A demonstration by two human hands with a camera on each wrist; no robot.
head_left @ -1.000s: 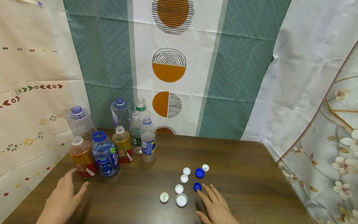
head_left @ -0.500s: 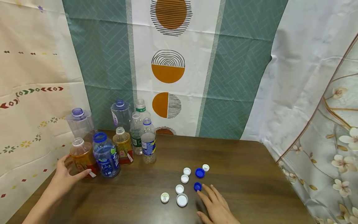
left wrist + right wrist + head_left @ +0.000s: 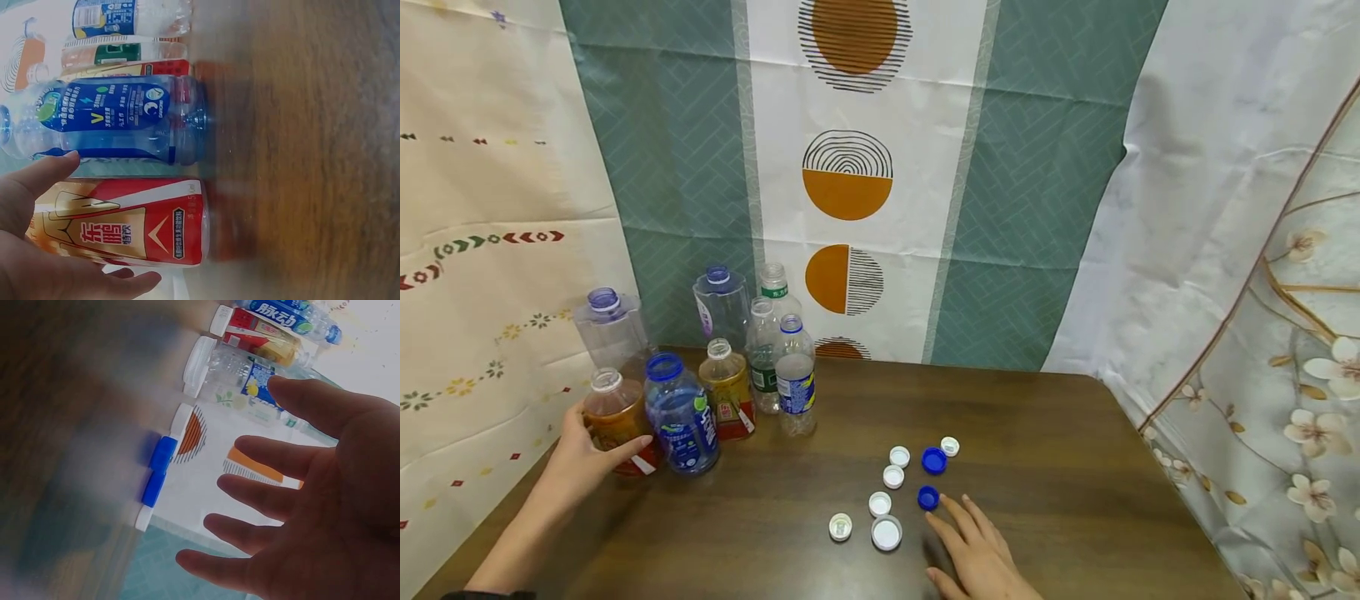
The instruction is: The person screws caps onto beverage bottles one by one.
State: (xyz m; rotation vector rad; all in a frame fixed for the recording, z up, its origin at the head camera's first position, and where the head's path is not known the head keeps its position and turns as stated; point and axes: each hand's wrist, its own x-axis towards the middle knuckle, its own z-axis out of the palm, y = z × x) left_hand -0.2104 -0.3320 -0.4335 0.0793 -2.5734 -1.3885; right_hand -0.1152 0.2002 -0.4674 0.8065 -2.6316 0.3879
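Observation:
My left hand (image 3: pixel 583 450) curves round a capless red and gold drink bottle (image 3: pixel 617 421), its thumb in front and fingers along the far left side. The left wrist view shows that bottle (image 3: pixel 125 222) upright on the table, the thumb lying toward a wide blue-tinted bottle (image 3: pixel 119 119) beside it. My right hand (image 3: pixel 981 550) is low over the table with fingers spread and holds nothing. Its fingertips are close to a small blue bottle cap (image 3: pixel 928 498). A large white cap (image 3: pixel 887 533) lies to its left.
Behind stand another red and gold bottle (image 3: pixel 727 392), a blue-labelled clear bottle (image 3: pixel 796 387), a green-labelled bottle (image 3: pixel 763 358) and two clear jug-like bottles, one at the left (image 3: pixel 613 329). Several white caps and a larger blue cap (image 3: pixel 934 461) lie on the brown table (image 3: pixel 1037 450). Cloth hangs around it.
My left hand has moved forward and left from the table's front to the red and gold bottle and closed in round it. My right hand has stayed put.

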